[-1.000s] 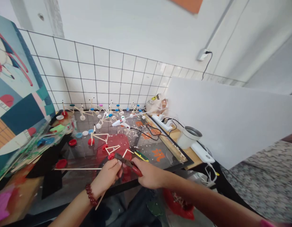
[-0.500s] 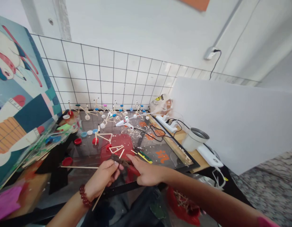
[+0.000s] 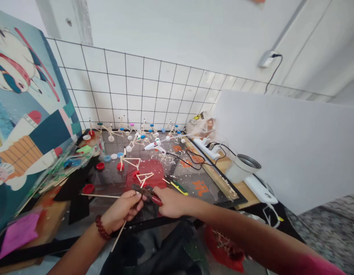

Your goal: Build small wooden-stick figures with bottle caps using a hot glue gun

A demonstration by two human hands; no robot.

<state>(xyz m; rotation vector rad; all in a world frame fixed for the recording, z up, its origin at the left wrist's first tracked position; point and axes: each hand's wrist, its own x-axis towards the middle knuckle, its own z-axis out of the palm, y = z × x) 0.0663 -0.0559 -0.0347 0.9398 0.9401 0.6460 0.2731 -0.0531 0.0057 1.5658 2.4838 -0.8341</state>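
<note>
My left hand (image 3: 125, 206) pinches a thin wooden stick (image 3: 118, 237), whose long end slants down below the palm. My right hand (image 3: 171, 202) is wrapped round the red handles of a pair of pliers (image 3: 145, 191). The rusty jaws lie at my left fingertips, by the top end of the stick; whether they touch it I cannot tell. Just beyond them, a small frame of glued sticks (image 3: 144, 178) rests at a red bottle cap (image 3: 136, 174). To the right lies a yellow-green craft knife (image 3: 179, 187). Another long stick (image 3: 100, 196) lies left of my left hand.
A white glue gun (image 3: 155, 146) stands mid-table, its cord running to a power strip (image 3: 207, 148). Behind it are several stick figures on bottle caps (image 3: 111, 138). A white bin (image 3: 240, 170) stands right; a red bag of stick pieces (image 3: 222, 244) sits low by my right forearm.
My right hand has closed round the pliers, and its fingers were straighter before. The red handles now show more plainly. The view has shifted slightly left.
</note>
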